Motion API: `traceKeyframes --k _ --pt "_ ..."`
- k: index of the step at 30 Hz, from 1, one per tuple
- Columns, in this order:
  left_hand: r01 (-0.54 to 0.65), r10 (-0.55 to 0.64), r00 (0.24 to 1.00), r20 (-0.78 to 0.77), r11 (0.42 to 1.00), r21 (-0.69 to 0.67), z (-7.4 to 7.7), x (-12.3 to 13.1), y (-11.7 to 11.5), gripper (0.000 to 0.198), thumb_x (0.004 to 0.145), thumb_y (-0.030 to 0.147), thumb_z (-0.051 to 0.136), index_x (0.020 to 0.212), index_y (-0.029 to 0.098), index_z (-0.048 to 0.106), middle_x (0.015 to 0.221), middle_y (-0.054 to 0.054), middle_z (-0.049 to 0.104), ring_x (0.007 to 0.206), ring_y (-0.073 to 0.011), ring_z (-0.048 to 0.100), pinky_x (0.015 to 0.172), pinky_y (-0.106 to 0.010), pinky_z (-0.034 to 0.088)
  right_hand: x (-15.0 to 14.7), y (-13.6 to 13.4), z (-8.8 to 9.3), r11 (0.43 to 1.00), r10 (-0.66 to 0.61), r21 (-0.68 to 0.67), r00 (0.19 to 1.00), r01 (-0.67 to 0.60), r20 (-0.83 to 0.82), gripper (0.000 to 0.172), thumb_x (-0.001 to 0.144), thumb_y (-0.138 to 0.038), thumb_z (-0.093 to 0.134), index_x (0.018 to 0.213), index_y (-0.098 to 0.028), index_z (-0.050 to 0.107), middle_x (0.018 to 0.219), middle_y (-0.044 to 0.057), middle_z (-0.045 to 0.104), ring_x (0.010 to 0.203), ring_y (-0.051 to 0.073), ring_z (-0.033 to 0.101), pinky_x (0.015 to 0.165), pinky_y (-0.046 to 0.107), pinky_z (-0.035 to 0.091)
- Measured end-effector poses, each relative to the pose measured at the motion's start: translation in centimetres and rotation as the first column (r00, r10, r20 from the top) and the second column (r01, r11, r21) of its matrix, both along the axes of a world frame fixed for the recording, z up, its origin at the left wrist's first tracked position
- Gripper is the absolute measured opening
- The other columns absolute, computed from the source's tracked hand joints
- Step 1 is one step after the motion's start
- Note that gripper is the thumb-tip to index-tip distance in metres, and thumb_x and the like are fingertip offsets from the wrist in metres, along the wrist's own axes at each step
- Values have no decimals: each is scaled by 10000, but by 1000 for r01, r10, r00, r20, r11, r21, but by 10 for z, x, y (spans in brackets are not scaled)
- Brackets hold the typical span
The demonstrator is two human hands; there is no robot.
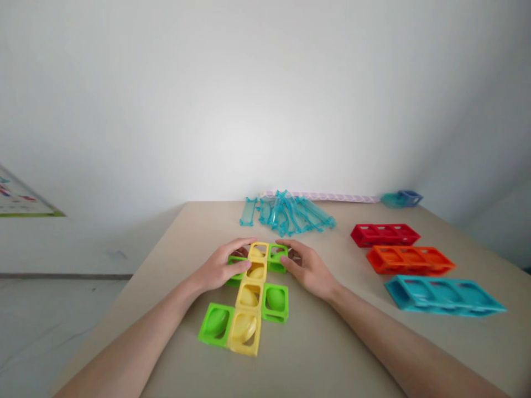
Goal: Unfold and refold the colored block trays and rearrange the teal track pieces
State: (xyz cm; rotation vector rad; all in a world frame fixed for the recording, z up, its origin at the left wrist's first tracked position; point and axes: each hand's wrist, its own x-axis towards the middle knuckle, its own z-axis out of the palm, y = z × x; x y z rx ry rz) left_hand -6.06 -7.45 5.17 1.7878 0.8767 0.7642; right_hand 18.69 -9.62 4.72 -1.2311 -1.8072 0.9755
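Observation:
A row of hollow yellow cube blocks (249, 296) runs away from me on the table, with green cube blocks beside it on both sides. My left hand (218, 268) is closed around the far left green block (235, 266), its thumb reaching to the yellow row's edge. My right hand (309, 270) grips the far right green block (277, 265), thumb on its near side and fingers behind. Fingers partly hide both of these blocks. Nearer to me, one green block (275, 301) sits right of the row and another green block (215, 325) touches its near left end.
Red (385, 235), orange (410, 260) and turquoise (444, 296) three-cell block bars lie at the right. Behind my hands is a pile of translucent blue connector pieces (290, 213). A patterned purple strip (332, 197) and a dark blue block (410, 198) lie along the wall.

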Motion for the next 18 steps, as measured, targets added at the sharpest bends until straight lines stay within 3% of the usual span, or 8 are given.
traceKeyframes --k 5,9,13,16,18 --pt "-2 2 1000 -25 999 34 7 -2 0 438 831 278 606 1266 226 583 1262 -89 581 1025 -218 595 892 -357 468 -3 2 -4 999 -49 1 999 49 -12 466 860 -401 576 1253 -158 520 999 78 627 757 163 590 646 292 507" --pt "-99 105 991 -82 992 81 5 -5 3 418 801 223 609 1219 216 616 1191 -86 611 938 -202 606 827 -348 483 -1 -3 1 994 -36 102 999 35 17 354 876 -395 560 1165 -193 540 1089 72 568 721 131 541 632 274 474" --pt "-170 189 974 -123 974 149 3 -9 6 438 769 163 583 1202 214 631 1172 -80 617 920 -199 608 832 -358 483 0 -12 14 968 129 201 985 -150 112 336 826 -410 627 1075 -192 564 939 42 551 669 127 471 616 268 433" --pt "-180 208 967 -148 967 181 3 -10 7 457 755 123 548 1196 206 635 1153 -79 615 909 -192 610 826 -350 491 -4 -18 20 916 306 209 934 -342 187 508 713 -434 743 1135 -204 578 1009 59 566 805 176 531 705 296 450" --pt "-154 185 970 -157 969 193 4 -10 6 455 764 110 522 1192 210 642 1155 -78 603 949 -195 608 841 -345 493 -8 -20 21 901 355 183 911 -393 208 520 688 -377 768 1148 -215 587 1059 64 582 897 208 554 758 309 454"
